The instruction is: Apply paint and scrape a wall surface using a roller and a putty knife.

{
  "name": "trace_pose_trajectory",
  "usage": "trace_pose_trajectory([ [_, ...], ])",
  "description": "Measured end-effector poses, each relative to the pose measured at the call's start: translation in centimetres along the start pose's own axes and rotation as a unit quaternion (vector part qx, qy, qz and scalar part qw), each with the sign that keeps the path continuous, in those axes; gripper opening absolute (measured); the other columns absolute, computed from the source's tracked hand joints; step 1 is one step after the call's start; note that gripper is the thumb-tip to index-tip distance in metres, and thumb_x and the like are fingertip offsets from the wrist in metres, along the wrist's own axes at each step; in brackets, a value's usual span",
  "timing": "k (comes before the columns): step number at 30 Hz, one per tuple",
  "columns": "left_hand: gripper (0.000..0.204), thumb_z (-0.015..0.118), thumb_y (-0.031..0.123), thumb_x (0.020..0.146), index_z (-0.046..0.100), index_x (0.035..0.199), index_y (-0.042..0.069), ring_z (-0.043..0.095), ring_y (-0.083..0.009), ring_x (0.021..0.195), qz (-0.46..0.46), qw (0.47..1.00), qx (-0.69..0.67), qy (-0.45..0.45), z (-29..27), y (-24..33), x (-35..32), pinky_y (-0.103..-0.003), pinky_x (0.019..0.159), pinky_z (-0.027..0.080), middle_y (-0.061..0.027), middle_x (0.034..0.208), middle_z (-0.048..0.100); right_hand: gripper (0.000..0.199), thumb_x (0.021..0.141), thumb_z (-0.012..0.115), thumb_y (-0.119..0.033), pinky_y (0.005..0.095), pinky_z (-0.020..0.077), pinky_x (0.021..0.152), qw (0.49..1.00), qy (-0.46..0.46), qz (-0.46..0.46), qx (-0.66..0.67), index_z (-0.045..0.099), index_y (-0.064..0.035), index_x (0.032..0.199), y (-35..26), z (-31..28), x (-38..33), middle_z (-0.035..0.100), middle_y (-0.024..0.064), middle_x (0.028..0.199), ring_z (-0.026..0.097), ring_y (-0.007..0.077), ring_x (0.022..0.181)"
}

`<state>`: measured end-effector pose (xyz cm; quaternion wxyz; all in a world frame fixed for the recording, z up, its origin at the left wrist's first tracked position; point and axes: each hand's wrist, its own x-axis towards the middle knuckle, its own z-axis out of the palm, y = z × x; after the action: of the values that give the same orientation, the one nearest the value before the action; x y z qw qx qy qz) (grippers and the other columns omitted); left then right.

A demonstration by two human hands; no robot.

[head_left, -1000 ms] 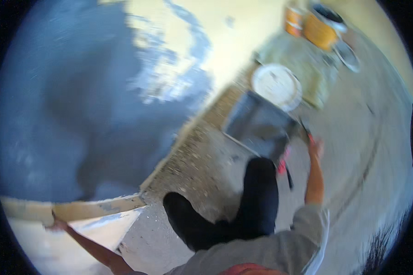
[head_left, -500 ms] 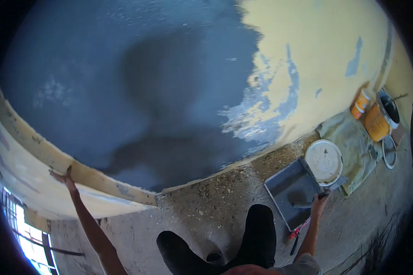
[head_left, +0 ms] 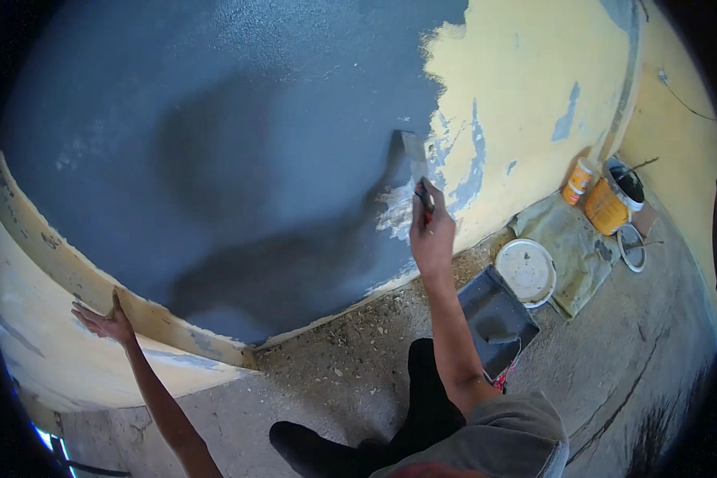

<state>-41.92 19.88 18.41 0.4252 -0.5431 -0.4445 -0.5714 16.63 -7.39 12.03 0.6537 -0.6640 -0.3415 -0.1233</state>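
Observation:
My right hand (head_left: 433, 233) grips the handle of a scraper (head_left: 414, 157), its wide metal blade at the wall where dark grey paint (head_left: 311, 151) borders bare yellow wall (head_left: 510, 72). Patchy, flaking grey marks (head_left: 402, 209) lie just left of and below the blade. Whether the blade's edge touches the wall I cannot tell. At the left, my left hand (head_left: 110, 323) rests with fingers spread against the pale ledge (head_left: 147, 325) along the painted wall, holding nothing.
On the floor to the right sit a grey paint tray (head_left: 486, 307) with a roller (head_left: 498, 338), a white lid (head_left: 526, 272), a greenish sheet (head_left: 577, 239), a yellow bucket (head_left: 609, 205), an orange-and-white tub (head_left: 578, 182) and another round lid (head_left: 632, 247). My dark-clad legs (head_left: 422, 390) stand below.
My right hand has risen from beside the tray up to the wall, carrying the scraper. My left hand keeps its place on the ledge. The view has shifted somewhat to the right.

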Motion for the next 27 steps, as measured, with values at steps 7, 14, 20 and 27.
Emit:
trace_pose_trajectory([
  [7, 0.104, 0.059, 0.075, 0.073, 0.023, 0.149, 0.014, 0.024, -0.0383, 0.138, -0.049, 0.996, 0.068, -0.01, 0.3, -0.1, -0.4, -0.062, 0.102, 0.028, -0.0203, 0.151, 0.022, 0.03, 0.091, 0.054, -0.007, 0.0414, 0.053, 0.068, 0.998, 0.054, -0.041, -0.01, 0.055, 0.0015, 0.12, 0.0, 2.9, 0.8, 0.067, 0.023, 0.092, 0.067, 0.037, 0.083],
  [14, 0.104, 0.058, 0.075, 0.073, 0.022, 0.15, 0.016, 0.024, -0.0376, 0.138, -0.053, 0.996, 0.068, -0.01, 0.4, -0.4, -0.5, -0.063, 0.102, 0.028, -0.0197, 0.151, 0.023, 0.03, 0.09, 0.055, -0.01, 0.0425, 0.0523, 0.062, 0.998, 0.036, -0.011, -0.049, 0.056, 0.0033, 0.118, -0.7, 2.4, 1.5, 0.066, 0.0238, 0.077, 0.067, 0.0379, 0.071],
  [20, 0.103, 0.057, 0.075, 0.073, 0.021, 0.15, 0.017, 0.023, -0.0377, 0.139, -0.058, 0.996, 0.067, -0.029, 0.1, -0.2, -0.5, -0.063, 0.102, 0.028, -0.02, 0.151, 0.023, 0.029, 0.091, 0.055, -0.011, 0.0425, 0.0533, 0.063, 0.997, 0.062, -0.042, -0.005, 0.056, 0.0033, 0.116, -1.0, 2.9, 1.4, 0.066, 0.0245, 0.08, 0.067, 0.0385, 0.075],
  [27, 0.103, 0.055, 0.078, 0.073, 0.021, 0.15, 0.017, 0.022, -0.0376, 0.139, -0.039, 0.998, 0.046, -0.009, -0.1, 0.0, -0.4, -0.064, 0.101, 0.027, -0.02, 0.151, 0.022, 0.025, 0.09, 0.058, -0.011, 0.037, 0.0534, 0.065, 0.998, 0.052, 0.031, -0.022, 0.059, 0.0044, 0.11, -1.4, 3.6, 1.5, 0.067, 0.0239, 0.082, 0.069, 0.0347, 0.08],
])
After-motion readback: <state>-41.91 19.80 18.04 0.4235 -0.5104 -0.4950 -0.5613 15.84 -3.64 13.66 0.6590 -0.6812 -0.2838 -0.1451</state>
